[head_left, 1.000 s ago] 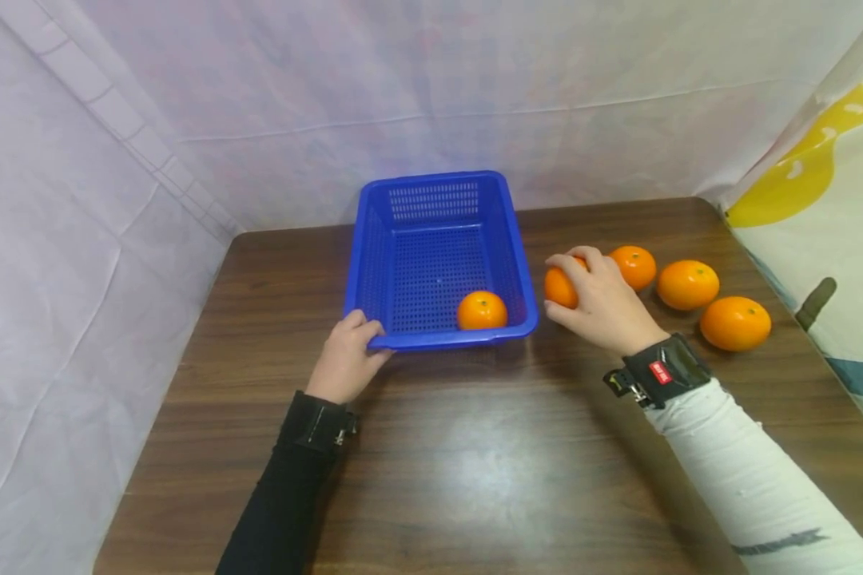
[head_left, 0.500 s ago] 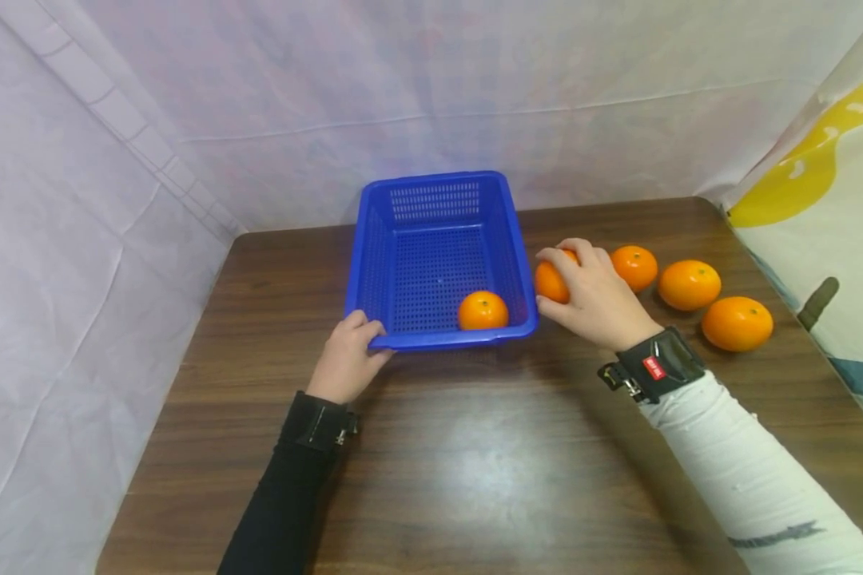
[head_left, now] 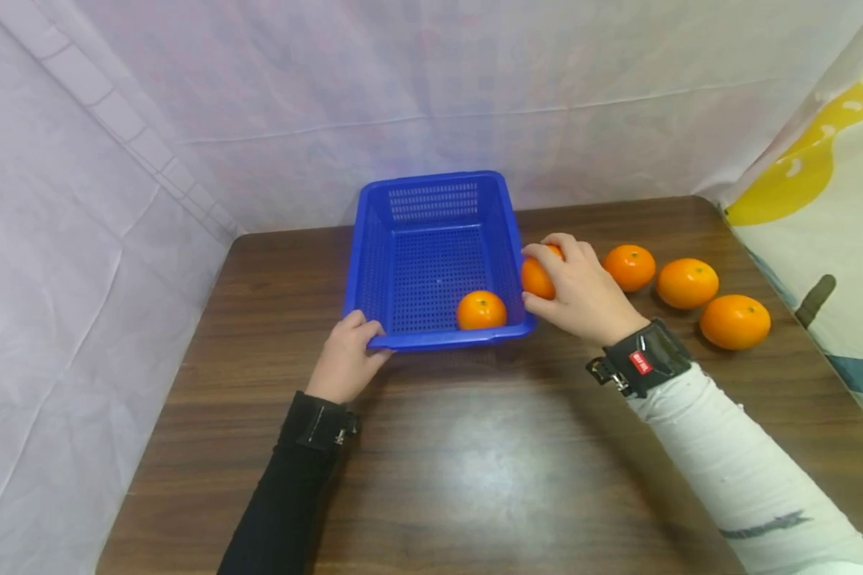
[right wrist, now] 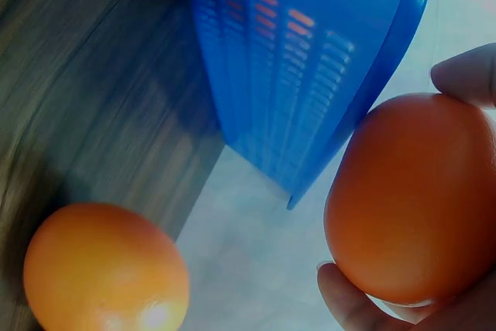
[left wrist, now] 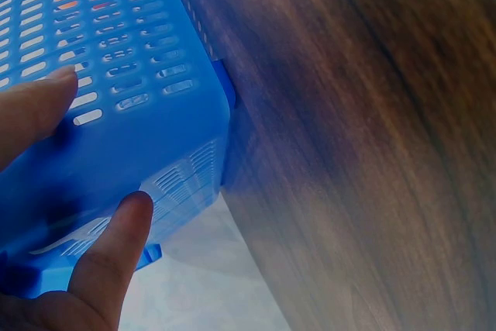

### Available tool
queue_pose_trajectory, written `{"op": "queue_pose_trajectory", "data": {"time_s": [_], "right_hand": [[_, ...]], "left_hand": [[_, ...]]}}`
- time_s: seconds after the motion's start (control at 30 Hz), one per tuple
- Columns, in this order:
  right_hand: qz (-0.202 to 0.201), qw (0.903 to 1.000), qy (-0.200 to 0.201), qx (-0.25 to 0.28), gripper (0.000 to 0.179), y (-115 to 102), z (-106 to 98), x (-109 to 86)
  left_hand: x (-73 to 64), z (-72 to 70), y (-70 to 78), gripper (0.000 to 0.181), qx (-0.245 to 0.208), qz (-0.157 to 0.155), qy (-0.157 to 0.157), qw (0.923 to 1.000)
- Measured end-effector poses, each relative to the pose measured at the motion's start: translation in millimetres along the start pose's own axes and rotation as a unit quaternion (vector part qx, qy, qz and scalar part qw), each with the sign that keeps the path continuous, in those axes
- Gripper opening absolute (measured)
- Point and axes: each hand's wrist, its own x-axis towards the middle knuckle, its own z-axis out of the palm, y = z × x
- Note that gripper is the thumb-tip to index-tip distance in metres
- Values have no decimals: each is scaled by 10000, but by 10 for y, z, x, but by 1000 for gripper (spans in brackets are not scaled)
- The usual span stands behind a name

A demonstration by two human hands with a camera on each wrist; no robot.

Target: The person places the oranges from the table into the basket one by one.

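A blue plastic basket (head_left: 439,271) with slotted walls stands near the back of the table. My left hand (head_left: 347,355) grips its near left corner; in the left wrist view the thumb and a finger (left wrist: 116,253) lie against the basket's outer walls. One orange (head_left: 481,310) sits inside, at the near right corner. My right hand (head_left: 582,287) holds another orange (right wrist: 415,199) between thumb and fingers, right at the basket's right rim. In the right wrist view this orange is level with the rim edge and overlaps it slightly.
Three more oranges stand in a slanting row on the right: a nearer-left one (head_left: 629,267), a middle one (head_left: 687,283) and a front one (head_left: 735,322). The brown wooden table (head_left: 431,479) meets a pale cloth (head_left: 439,96) at the back.
My right hand has moved left with its orange, from beside the row of oranges up to the basket's right rim. The left hand and the basket have stayed in place.
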Motion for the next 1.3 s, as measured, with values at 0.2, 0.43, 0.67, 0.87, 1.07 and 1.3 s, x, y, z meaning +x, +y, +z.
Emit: {"op": "queue_pose_trajectory", "data": {"time_s": [0.2,0.43,0.67,0.87,1.07,1.3], "right_hand": [[110,9999,-56,-33,59,-84,23,38],[-67,9999,-58,70,57,-143,51,73],[-173,9998,-11,129,57,-187,78,99],[-128,9998,-108,141,57,-233,90,113],[-158,9994,-248,181,58,-296,111,140],[-326,9988,-325,162,58,-391,131,189]], "left_hand": [[-10,3,-5,18,31,-8,19,10000],[-20,7,-16,18,53,-22,32,10000],[-18,3,-15,18,43,1,27,10000],[-13,21,-34,18,57,25,40,10000],[-12,23,-28,18,72,4,8,10000],[-1,1,2,18,44,-63,-48,10000]]}}
